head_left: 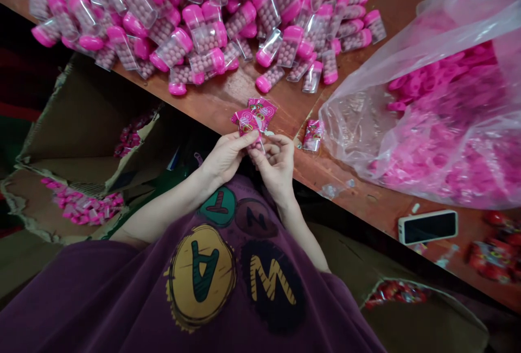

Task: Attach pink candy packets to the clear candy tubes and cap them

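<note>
My left hand (226, 156) and my right hand (277, 163) meet just below the edge of the wooden table (228, 98). Both pinch a small bunch of pink printed stickers (254, 117), fingers closed on them. One more pink sticker packet (313, 135) lies on the table just right of my right hand. A big heap of clear tubes with pink caps (203, 11), filled with small pink balls, covers the far part of the table.
A large clear plastic bag of loose pink caps (439, 114) sits at the right. A white phone (428, 226) lies near the table's front edge, with red wrapped items (494, 255) beside it. Cardboard boxes (81, 125) holding pink pieces (83, 205) stand at my left.
</note>
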The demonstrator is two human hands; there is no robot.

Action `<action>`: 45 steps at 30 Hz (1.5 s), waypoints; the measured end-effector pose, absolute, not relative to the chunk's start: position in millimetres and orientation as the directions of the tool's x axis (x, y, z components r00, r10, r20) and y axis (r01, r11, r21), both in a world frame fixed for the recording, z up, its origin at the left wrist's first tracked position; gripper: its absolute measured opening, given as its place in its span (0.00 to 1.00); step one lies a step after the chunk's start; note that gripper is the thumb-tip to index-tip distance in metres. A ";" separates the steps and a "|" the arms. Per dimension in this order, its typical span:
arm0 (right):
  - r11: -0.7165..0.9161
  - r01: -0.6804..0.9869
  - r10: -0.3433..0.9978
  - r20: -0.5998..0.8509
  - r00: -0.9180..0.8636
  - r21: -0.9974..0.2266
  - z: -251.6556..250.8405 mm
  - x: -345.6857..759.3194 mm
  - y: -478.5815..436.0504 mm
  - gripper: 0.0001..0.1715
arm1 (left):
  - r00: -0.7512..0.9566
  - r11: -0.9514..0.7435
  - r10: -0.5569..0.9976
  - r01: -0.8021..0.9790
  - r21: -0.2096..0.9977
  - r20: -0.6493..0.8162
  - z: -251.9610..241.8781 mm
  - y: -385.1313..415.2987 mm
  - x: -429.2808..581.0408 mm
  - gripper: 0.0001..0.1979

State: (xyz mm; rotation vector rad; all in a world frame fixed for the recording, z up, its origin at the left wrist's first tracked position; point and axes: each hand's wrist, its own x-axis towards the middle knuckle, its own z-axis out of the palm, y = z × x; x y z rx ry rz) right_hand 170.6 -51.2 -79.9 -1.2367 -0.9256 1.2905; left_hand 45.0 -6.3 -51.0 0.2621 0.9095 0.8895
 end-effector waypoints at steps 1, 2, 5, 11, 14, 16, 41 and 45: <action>-0.161 -0.214 0.979 -0.184 0.093 -0.964 -78.8 172.5 -50.6 0.29 | 0.333 0.627 0.767 -0.566 0.535 -0.548 -52.6 -6.8 43.4 0.14; -0.193 -0.246 0.974 -0.216 0.072 -0.950 -77.9 174.6 -50.0 0.30 | 0.364 0.626 0.773 -0.572 0.530 -0.520 -53.8 -7.6 41.8 0.14; -0.243 -0.288 0.964 -0.263 0.033 -0.926 -76.9 179.2 -49.9 0.34 | 0.408 0.631 0.775 -0.534 0.562 -0.482 -56.1 -10.2 38.4 0.15; -0.153 -0.159 0.976 -0.174 0.131 -0.975 -78.0 177.8 -54.3 0.32 | 0.302 0.648 0.761 -0.384 0.658 -0.574 -55.5 -13.6 42.3 0.20; -0.131 -0.095 0.982 -0.142 0.128 -0.987 -78.1 177.0 -56.0 0.31 | 0.277 0.618 0.782 -0.464 0.635 -0.558 -51.5 -14.1 47.3 0.18; -0.132 -0.089 0.984 -0.141 0.108 -0.987 -78.0 177.1 -58.2 0.32 | 0.243 0.602 0.787 -0.505 0.619 -0.567 -49.1 -13.5 49.8 0.17; -0.169 -0.087 0.981 -0.176 0.081 -0.982 -87.0 169.7 -71.8 0.27 | 0.131 0.553 0.793 -0.563 0.614 -0.595 -51.2 -13.4 52.6 0.14; -0.169 -0.075 0.981 -0.175 0.089 -0.983 -88.5 169.7 -74.5 0.27 | 0.113 0.556 0.790 -0.546 0.626 -0.603 -48.9 -13.7 55.3 0.15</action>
